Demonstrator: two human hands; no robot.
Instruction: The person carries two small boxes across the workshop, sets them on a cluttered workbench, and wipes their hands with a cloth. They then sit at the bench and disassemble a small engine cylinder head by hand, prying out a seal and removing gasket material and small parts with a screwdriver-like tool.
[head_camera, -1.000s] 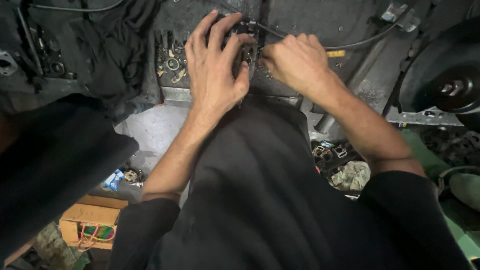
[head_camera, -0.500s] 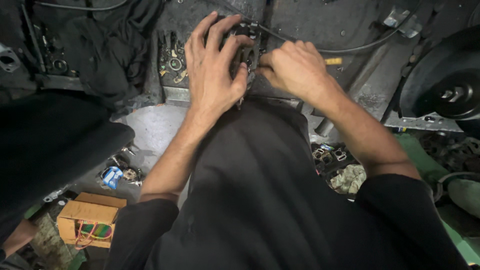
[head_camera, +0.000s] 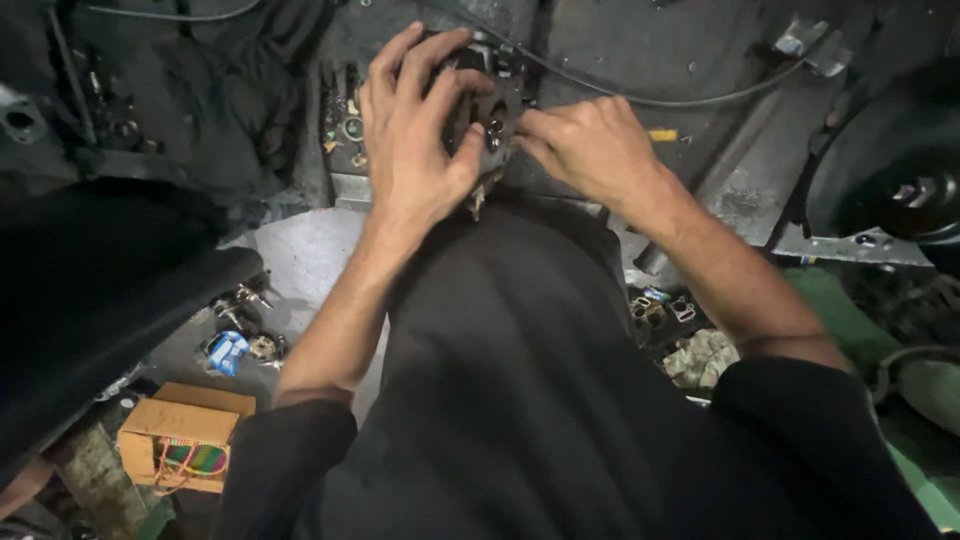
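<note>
The left hand (head_camera: 415, 140) lies spread over a dark metal part (head_camera: 487, 105), fingers wide and curled over its top edge, thumb pressing its near side. The right hand (head_camera: 590, 150) is bunched, fingertips pinched narrowly against the part's right edge (what they hold is hidden). Both forearms reach forward over a dark-clothed lap. The part rests against a grimy metal plate (head_camera: 640, 40), beneath a thin cable (head_camera: 640, 100).

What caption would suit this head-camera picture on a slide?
Left hand and right hand grip a small dark greasy metal part above a grimy workbench.
</note>
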